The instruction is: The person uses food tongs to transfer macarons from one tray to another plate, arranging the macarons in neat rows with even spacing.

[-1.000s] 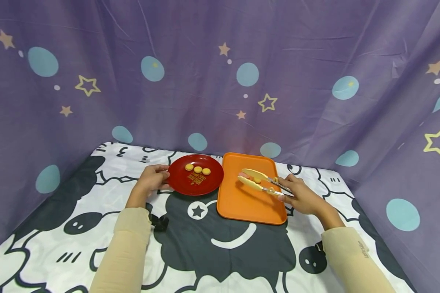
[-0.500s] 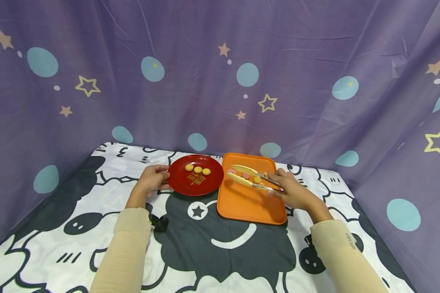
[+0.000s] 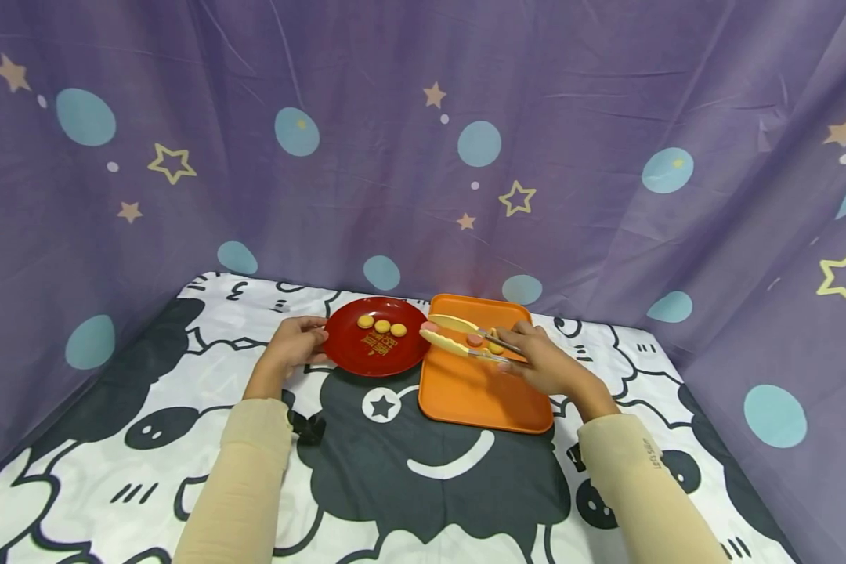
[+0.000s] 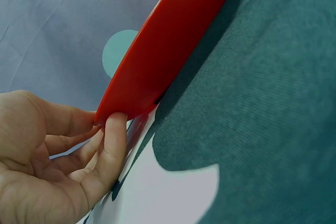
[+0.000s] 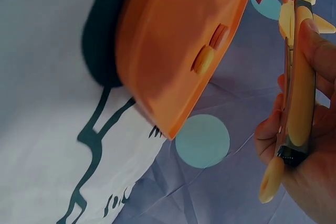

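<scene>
My left hand (image 3: 294, 345) pinches the left rim of a red plate (image 3: 352, 356), thumb above and fingers beneath, as the left wrist view shows. Three small yellow discs (image 3: 382, 326) lie in a row on the plate. With my right hand (image 3: 546, 362) I grip metal tongs (image 5: 302, 77) that have pale yellow tips. Between those tips is a pink disc (image 3: 430, 327), held over the seam where plate and tray meet. Another pink disc (image 5: 219, 36) and a yellow disc (image 5: 203, 60) lie on the orange tray (image 3: 479, 399), under and beside the tongs.
The tray stands right against the plate's right side. Both lie on a cloth (image 3: 423, 493) printed with black and white cartoon sheep. A purple curtain (image 3: 395, 188) with stars and blue spots rises behind the table.
My right hand has carried the tongs and the pink disc leftward across the tray to the plate's right edge. The left hand and the plate have stayed in place.
</scene>
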The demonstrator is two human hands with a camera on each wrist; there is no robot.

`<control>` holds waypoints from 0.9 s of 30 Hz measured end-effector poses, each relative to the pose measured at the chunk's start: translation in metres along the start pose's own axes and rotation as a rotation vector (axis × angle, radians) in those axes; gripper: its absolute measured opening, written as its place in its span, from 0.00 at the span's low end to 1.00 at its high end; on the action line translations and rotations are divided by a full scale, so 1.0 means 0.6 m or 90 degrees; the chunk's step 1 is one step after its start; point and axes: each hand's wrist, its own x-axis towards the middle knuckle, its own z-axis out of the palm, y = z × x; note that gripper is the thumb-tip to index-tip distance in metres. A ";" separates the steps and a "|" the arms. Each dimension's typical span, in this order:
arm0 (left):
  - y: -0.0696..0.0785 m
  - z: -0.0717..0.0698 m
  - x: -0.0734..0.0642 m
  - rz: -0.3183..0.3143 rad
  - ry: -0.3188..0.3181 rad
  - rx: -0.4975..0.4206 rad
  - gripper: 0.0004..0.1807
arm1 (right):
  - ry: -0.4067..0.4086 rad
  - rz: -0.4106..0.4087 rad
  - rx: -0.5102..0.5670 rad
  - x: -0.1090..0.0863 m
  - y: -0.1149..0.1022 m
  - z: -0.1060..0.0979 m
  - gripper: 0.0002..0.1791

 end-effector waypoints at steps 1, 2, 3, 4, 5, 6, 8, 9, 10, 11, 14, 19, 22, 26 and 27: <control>0.000 0.000 0.000 0.000 0.000 0.000 0.25 | -0.002 -0.002 -0.001 0.002 -0.001 0.001 0.35; -0.001 0.000 0.000 0.001 0.000 0.000 0.25 | -0.004 -0.005 0.000 0.005 -0.002 0.001 0.35; -0.001 0.000 0.000 0.001 0.001 0.000 0.25 | -0.005 -0.008 0.002 0.007 -0.003 0.002 0.35; -0.002 -0.001 0.000 0.001 0.001 -0.001 0.25 | -0.007 -0.011 0.003 0.009 -0.004 0.003 0.35; -0.002 -0.001 0.000 0.002 0.001 -0.001 0.25 | -0.010 -0.013 0.007 0.011 -0.004 0.004 0.35; -0.002 -0.001 0.000 0.002 0.001 0.000 0.25 | -0.012 -0.013 0.010 0.013 -0.005 0.005 0.35; -0.002 0.000 -0.001 0.003 0.000 0.000 0.25 | -0.013 -0.012 0.017 0.017 -0.005 0.008 0.36; -0.002 0.000 -0.001 0.003 -0.001 0.000 0.25 | -0.015 -0.010 0.020 0.019 -0.006 0.009 0.36; -0.003 0.000 -0.001 0.003 -0.001 0.000 0.25 | -0.016 -0.007 0.024 0.021 -0.006 0.010 0.36; -0.002 0.000 -0.001 0.002 -0.001 0.000 0.25 | -0.016 -0.004 0.027 0.023 -0.006 0.011 0.36; -0.002 0.000 -0.001 0.001 -0.003 -0.003 0.25 | -0.014 -0.002 0.033 0.028 -0.007 0.015 0.36; 0.000 0.000 -0.002 0.000 -0.009 -0.007 0.25 | -0.003 -0.024 0.031 0.038 -0.007 0.023 0.32; 0.001 0.000 -0.003 0.000 -0.010 -0.009 0.25 | -0.005 -0.035 0.026 0.044 -0.008 0.028 0.29; 0.002 0.000 -0.003 0.002 -0.011 -0.013 0.25 | -0.020 -0.013 0.019 0.051 -0.015 0.030 0.31; 0.002 -0.001 -0.003 0.002 -0.011 -0.013 0.25 | -0.024 -0.008 0.018 0.052 -0.017 0.029 0.32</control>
